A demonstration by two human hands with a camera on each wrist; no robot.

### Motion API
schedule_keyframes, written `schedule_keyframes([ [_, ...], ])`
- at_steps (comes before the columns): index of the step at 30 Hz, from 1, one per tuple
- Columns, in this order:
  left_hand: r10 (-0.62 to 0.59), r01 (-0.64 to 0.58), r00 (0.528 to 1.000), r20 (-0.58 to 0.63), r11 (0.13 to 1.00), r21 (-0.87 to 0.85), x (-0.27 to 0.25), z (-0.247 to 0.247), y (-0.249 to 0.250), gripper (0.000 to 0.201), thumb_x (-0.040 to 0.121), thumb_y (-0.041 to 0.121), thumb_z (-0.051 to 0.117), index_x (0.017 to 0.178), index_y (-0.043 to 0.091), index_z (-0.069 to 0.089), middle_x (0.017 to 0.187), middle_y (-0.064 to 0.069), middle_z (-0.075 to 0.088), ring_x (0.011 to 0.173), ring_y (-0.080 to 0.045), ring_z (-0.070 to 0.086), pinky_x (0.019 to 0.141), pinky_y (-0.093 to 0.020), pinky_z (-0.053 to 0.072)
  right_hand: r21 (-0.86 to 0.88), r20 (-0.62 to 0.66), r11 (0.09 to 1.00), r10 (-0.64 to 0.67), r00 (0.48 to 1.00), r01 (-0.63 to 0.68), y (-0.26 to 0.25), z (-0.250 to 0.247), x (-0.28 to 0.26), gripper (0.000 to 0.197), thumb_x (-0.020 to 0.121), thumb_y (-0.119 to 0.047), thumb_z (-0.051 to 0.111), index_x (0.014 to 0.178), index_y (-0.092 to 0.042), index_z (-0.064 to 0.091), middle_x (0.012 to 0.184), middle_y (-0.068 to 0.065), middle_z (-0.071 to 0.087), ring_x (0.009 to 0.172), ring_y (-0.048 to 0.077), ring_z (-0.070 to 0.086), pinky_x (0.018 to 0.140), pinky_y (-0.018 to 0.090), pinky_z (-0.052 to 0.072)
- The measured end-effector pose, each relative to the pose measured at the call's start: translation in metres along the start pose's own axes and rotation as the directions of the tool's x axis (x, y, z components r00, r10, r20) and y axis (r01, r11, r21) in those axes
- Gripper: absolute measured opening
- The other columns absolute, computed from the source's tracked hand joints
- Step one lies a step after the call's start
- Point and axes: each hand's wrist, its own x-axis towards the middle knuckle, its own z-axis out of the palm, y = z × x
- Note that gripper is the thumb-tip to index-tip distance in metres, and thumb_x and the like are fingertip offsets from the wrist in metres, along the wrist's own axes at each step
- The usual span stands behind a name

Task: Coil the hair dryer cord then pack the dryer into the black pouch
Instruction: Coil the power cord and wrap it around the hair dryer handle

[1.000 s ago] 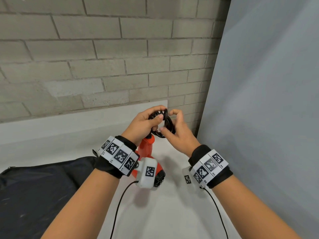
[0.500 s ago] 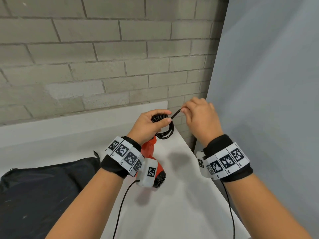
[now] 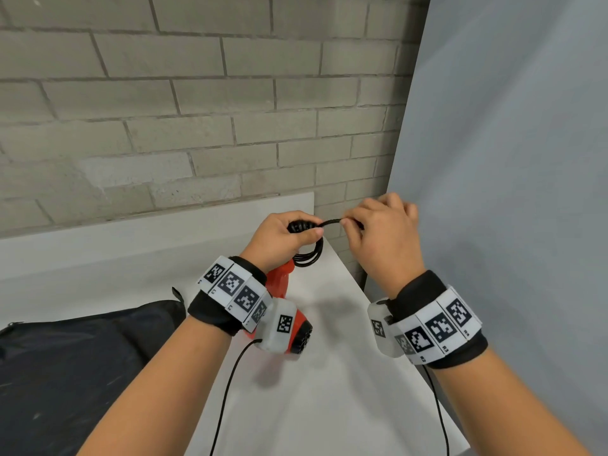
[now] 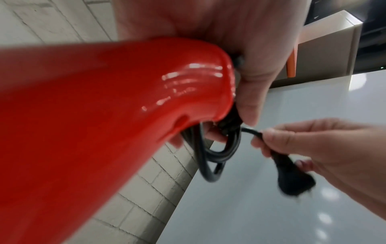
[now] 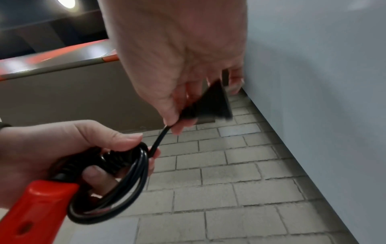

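The red hair dryer hangs handle-up over the white table, its body partly hidden behind my left wrist band. My left hand grips the coiled black cord at the handle's end, thumb pressing on the loops. My right hand pinches the cord's free end just behind the black plug, holding that short stretch taut to the right of the coil. The black pouch lies flat at the lower left.
A grey brick wall stands behind the table. A pale grey panel closes the right side, close to my right hand. The table's right edge runs under my right wrist. Thin black sensor wires hang from both wrist bands.
My right hand left the coil and moved up and to the right, drawing the cord's free end out taut. The left hand kept its grip on the coil.
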Motion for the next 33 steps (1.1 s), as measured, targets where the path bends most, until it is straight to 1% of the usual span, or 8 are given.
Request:
schedule_keyframes([
  [3, -0.004, 0.006, 0.999, -0.054, 1.000, 0.028, 0.004, 0.000, -0.001, 0.006, 0.081, 0.016, 0.064, 0.086, 0.019, 0.067, 0.078, 0.004, 0.063, 0.069, -0.003, 0.056, 0.062, -0.010, 0.044, 0.005, 0.248, 0.997, 0.076, 0.966, -0.080, 0.006, 0.003, -0.003, 0.022, 0.091, -0.024, 0.048, 0.102, -0.021, 0.068, 0.098, 0.002, 0.062, 0.098, 0.027, 0.050, 0.083, 0.038, 0.033],
  [7, -0.023, 0.022, 0.989, -0.148, 1.000, -0.006, 0.007, 0.004, -0.002, 0.006, 0.083, 0.016, 0.063, 0.086, 0.020, 0.066, 0.079, 0.011, 0.061, 0.077, -0.004, 0.056, 0.074, -0.023, 0.043, 0.388, 0.477, 0.874, 0.081, 0.875, -0.293, 0.005, 0.002, -0.001, 0.020, 0.086, -0.009, 0.057, 0.104, -0.016, 0.061, 0.084, 0.002, 0.052, 0.063, 0.008, 0.056, 0.067, 0.026, 0.050],
  [10, -0.017, 0.009, 0.988, -0.154, 0.999, -0.053, 0.007, 0.007, -0.002, 0.007, 0.084, 0.015, 0.060, 0.087, 0.020, 0.064, 0.083, 0.005, 0.063, 0.081, -0.008, 0.057, 0.073, -0.025, 0.045, 0.539, 0.473, 0.757, 0.091, 0.877, -0.369, 0.001, 0.000, 0.000, 0.012, 0.085, -0.006, 0.059, 0.090, -0.016, 0.055, 0.077, -0.001, 0.047, 0.043, -0.001, 0.052, 0.051, 0.014, 0.046],
  [14, -0.017, -0.001, 0.990, -0.141, 0.992, -0.125, 0.005, 0.010, -0.002, 0.009, 0.088, 0.017, 0.055, 0.094, 0.018, 0.062, 0.086, 0.002, 0.062, 0.081, -0.008, 0.057, 0.066, -0.026, 0.047, 0.719, 0.436, 0.545, 0.129, 0.891, -0.431, -0.009, 0.002, 0.003, 0.024, 0.087, -0.001, 0.055, 0.075, -0.020, 0.048, 0.073, -0.001, 0.045, 0.054, 0.009, 0.056, 0.059, 0.027, 0.057],
  [18, 0.019, -0.039, 0.996, -0.089, 0.973, -0.228, 0.004, 0.009, -0.002, 0.015, 0.090, 0.012, 0.049, 0.092, 0.014, 0.064, 0.081, 0.006, 0.064, 0.072, 0.007, 0.060, 0.070, -0.006, 0.045, 0.839, 0.370, 0.374, 0.139, 0.918, -0.395, -0.022, 0.011, -0.001, 0.026, 0.087, 0.002, 0.052, 0.076, -0.020, 0.047, 0.081, 0.018, 0.053, 0.061, 0.012, 0.060, 0.065, 0.026, 0.058],
  [21, 0.022, -0.038, 0.998, -0.063, 0.961, -0.272, 0.001, 0.009, -0.002, 0.017, 0.091, 0.012, 0.048, 0.089, 0.017, 0.064, 0.078, 0.009, 0.065, 0.070, 0.008, 0.061, 0.068, -0.006, 0.046, 0.836, 0.260, 0.445, 0.196, 0.945, -0.322, -0.026, 0.020, -0.005, 0.023, 0.085, 0.001, 0.056, 0.075, -0.018, 0.047, 0.075, 0.003, 0.052, 0.063, 0.008, 0.063, 0.066, 0.027, 0.059],
  [26, 0.024, -0.040, 0.998, -0.064, 0.963, -0.266, 0.003, 0.008, -0.002, 0.013, 0.091, 0.011, 0.048, 0.093, 0.014, 0.061, 0.081, 0.005, 0.062, 0.067, 0.010, 0.060, 0.067, -0.003, 0.044, 0.793, 0.152, 0.551, 0.233, 0.960, -0.259, -0.032, 0.032, -0.009, 0.034, 0.080, -0.003, 0.062, 0.074, -0.032, 0.046, 0.072, -0.007, 0.046, 0.082, 0.035, 0.061, 0.070, 0.050, 0.055],
  [33, 0.037, -0.044, 0.998, -0.041, 0.980, -0.195, 0.003, 0.009, -0.004, 0.013, 0.090, 0.013, 0.050, 0.096, 0.011, 0.062, 0.083, 0.003, 0.061, 0.067, 0.011, 0.058, 0.069, -0.003, 0.044, 0.743, 0.091, 0.631, 0.237, 0.967, -0.224, -0.032, 0.040, -0.014, 0.034, 0.077, -0.005, 0.067, 0.068, -0.025, 0.042, 0.065, -0.007, 0.043, 0.065, 0.021, 0.051, 0.060, 0.036, 0.050],
])
